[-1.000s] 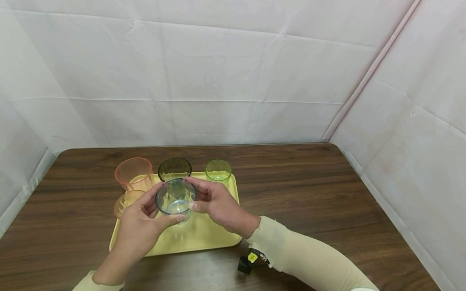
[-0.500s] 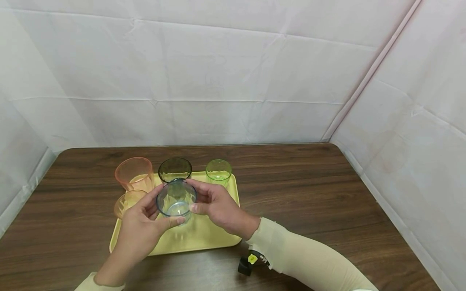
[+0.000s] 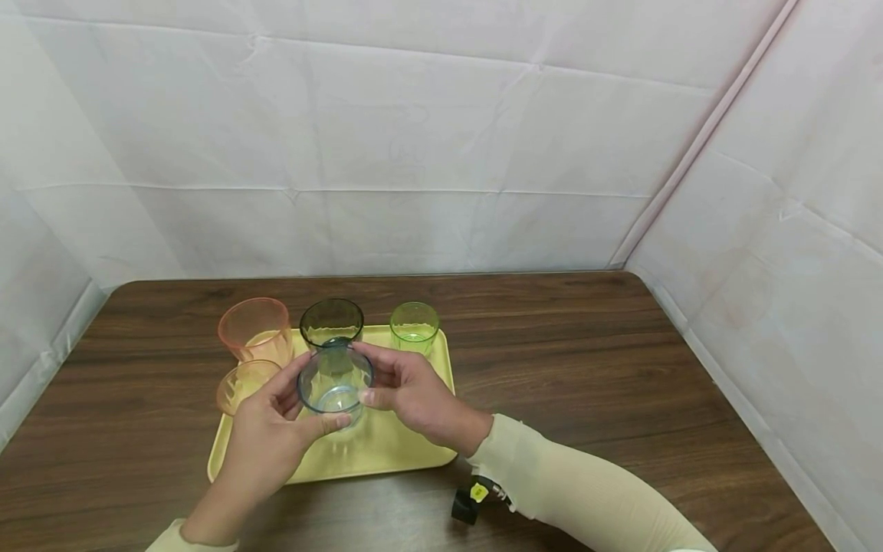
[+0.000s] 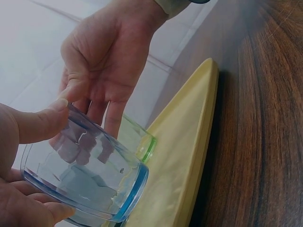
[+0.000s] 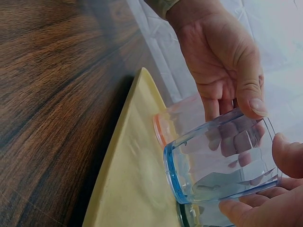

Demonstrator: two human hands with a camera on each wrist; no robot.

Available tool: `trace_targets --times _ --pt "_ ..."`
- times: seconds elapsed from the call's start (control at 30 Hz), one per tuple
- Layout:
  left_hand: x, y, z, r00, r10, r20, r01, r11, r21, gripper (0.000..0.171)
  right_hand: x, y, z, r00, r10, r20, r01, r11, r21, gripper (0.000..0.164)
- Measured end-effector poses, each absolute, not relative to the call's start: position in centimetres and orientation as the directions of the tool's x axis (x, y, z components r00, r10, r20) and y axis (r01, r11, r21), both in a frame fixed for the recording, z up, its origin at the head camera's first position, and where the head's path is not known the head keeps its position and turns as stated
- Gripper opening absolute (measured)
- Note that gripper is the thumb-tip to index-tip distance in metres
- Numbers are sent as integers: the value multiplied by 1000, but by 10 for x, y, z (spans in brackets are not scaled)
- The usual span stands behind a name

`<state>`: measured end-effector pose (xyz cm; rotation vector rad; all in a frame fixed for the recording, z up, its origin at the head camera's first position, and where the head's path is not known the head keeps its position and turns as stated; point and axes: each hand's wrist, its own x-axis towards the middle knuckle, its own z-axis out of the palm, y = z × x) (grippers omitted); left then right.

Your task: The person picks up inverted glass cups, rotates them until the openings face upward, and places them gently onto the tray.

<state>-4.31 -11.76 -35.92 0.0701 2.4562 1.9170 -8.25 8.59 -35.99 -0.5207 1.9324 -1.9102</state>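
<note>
Between my two hands is a clear, blue-tinted tumbler (image 3: 336,387), mouth up, over the yellow tray (image 3: 400,448). My left hand (image 3: 265,437) holds its left side, thumb on the near side and fingers behind. From the right, my right hand (image 3: 422,395) grips the rim area between thumb and fingers. Both wrist views show the tumbler (image 4: 90,175) with its thick blue base above the tray. Whether its base touches the tray cannot be told. Behind it stands a dark smoky tumbler (image 3: 331,318), partly covered by the tumbler in my hands.
An orange-pink tumbler (image 3: 254,326) stands at the tray's back left, with an amber tumbler (image 3: 240,387) in front of it, partly hidden by my left hand. A small green tumbler (image 3: 414,322) stands at the back right. Brown wood-grain table (image 3: 572,360) surrounds the tray; white sheeting encloses it.
The blue-tinted tumbler has shifted very slightly towards me, still in both hands. The hands have barely moved, and the other tumblers and the tray stay put.
</note>
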Motion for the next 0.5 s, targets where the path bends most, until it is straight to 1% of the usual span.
trace_targets --times 0.5 --pt "-43 -117 -362 -997 75 12 29 230 973 99 -81 86 -362 -867 -498 -22 11 24 -1000 64"
